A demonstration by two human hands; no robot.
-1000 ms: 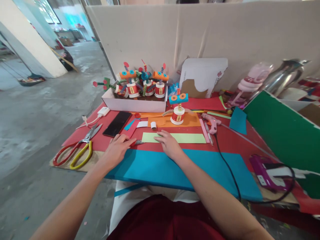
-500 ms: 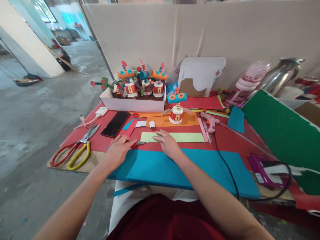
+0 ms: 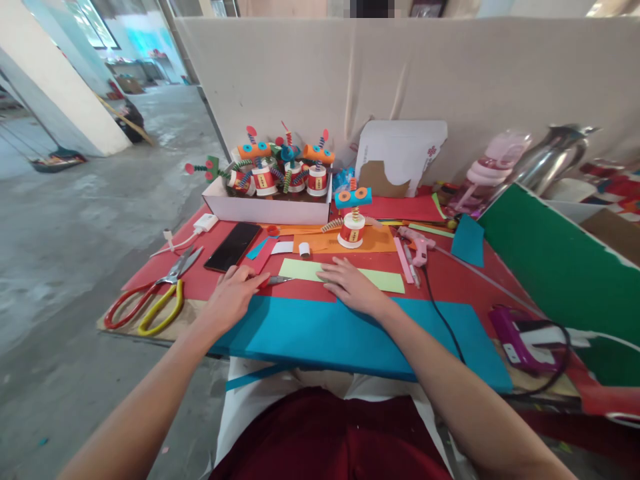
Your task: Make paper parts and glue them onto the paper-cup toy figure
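My left hand (image 3: 233, 297) is closed around a red-handled tool with a pointed metal blade (image 3: 281, 281), seemingly small scissors; the fingers hide most of the handle. The blade tip lies by the near left edge of a light green paper strip (image 3: 384, 280). Across the middle of that strip rests my right hand (image 3: 353, 285), palm down and fingers stretched out, touching it. The strip is slightly slanted, its right end nearer me. A large blue sheet (image 3: 350, 337) lies under both wrists. Beyond the strip stands a cup figure (image 3: 353, 230) with a blue tube head and spring arms.
On the left are big scissors (image 3: 175, 272) with red and yellow handles and a black phone (image 3: 233, 247). A white box (image 3: 267, 211) holds several cup figures. To the right lie a pink glue gun (image 3: 423, 248), its cord, a purple device (image 3: 525, 340) and a green board (image 3: 565, 287).
The green strip has turned a little, its right end now closer to me. My right hand has slid slightly right along with it. The tool in my left hand has shifted slightly left and away.
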